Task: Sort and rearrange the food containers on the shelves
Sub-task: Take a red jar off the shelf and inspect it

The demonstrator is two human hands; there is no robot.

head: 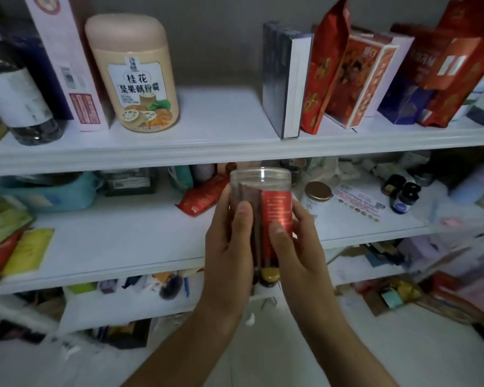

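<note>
Head view: we hold the clear jar (pixel 260 185) in mid-air before the middle shelf (pixel 123 241), left hand (pixel 229 247) and right hand (pixel 294 247) each with fingers (pixel 245 219) wrapped round its sides. We probably grip it so to read its red label (pixel 277 208) before choosing a shelf.

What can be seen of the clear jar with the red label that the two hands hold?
The clear jar looks like transparent plastic, with a red label on its side and dark contents inside. It is held about upright in front of the middle shelf, touching no shelf. The left hand and the right hand grip its sides, thumbs on the front. A gold part shows at its lower end, perhaps a lid.
</note>
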